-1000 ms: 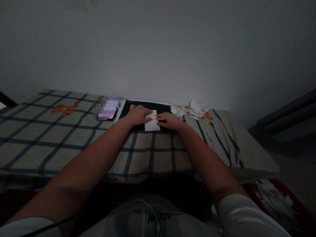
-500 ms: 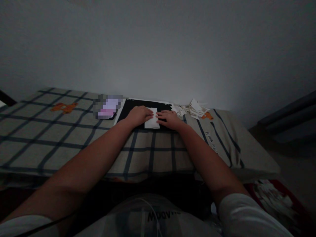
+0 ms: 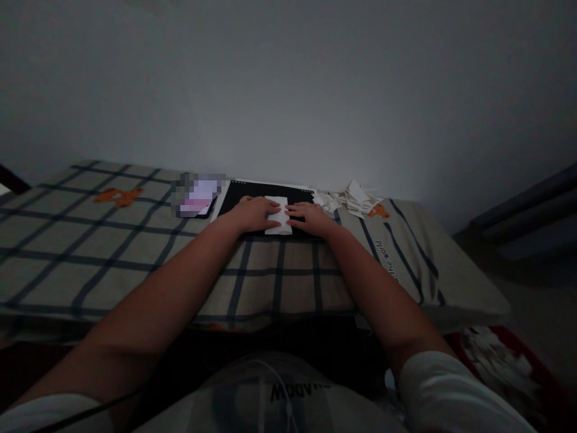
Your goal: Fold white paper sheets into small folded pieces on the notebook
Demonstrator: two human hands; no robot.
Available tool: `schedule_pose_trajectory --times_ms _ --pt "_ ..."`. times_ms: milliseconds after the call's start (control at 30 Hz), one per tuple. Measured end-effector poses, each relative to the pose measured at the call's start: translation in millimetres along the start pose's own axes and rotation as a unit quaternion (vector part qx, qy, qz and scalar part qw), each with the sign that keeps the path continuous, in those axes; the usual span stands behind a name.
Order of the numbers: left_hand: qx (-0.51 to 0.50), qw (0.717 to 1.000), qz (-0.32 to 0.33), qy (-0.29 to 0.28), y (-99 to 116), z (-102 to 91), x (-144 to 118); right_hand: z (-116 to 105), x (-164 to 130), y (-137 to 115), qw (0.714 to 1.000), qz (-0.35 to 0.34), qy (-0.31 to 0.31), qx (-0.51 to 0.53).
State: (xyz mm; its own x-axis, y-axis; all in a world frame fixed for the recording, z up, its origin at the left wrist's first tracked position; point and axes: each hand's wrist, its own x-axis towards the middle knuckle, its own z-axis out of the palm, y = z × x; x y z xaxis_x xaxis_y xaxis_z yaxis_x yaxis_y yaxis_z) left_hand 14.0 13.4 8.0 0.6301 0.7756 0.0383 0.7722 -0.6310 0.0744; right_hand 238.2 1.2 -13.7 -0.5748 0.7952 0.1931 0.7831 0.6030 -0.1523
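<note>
A small white sheet of paper (image 3: 280,218), its edges fairly straight, lies flat on a black sheet or board (image 3: 252,187) with a row of small holes along its far edge. My left hand (image 3: 255,213) rests over the paper's left edge, fingers spread out and fingertips on it. From the other side, my right hand (image 3: 311,218) touches the right edge with outstretched fingertips. Both hands are open and neither grips the paper. White paper shows from under the black sheet at its left and far edges.
Folded white paper pieces (image 3: 358,198) are heaped to the right of the black sheet. A phone-like device (image 3: 198,198), partly pixelated, lies to the left. A checked cloth (image 3: 180,258) covers the table against the wall. A red container (image 3: 532,361) with white pieces stands low at right.
My left hand has shifted down toward me along the paper's left edge, its thumb now lower on the sheet. My right hand stays nearly in place.
</note>
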Motion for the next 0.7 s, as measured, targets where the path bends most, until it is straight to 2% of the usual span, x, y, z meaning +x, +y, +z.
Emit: schedule_pose_trajectory --times_ms 433,700 --pt "-0.011 0.999 -0.002 -0.047 1.5 -3.6 -2.1 3.4 1.1 4.4 1.000 -0.001 0.007 0.007" --pt "-0.015 0.999 0.010 -0.051 0.2 -2.7 -3.1 1.6 0.7 3.4 1.000 0.002 0.000 0.011"
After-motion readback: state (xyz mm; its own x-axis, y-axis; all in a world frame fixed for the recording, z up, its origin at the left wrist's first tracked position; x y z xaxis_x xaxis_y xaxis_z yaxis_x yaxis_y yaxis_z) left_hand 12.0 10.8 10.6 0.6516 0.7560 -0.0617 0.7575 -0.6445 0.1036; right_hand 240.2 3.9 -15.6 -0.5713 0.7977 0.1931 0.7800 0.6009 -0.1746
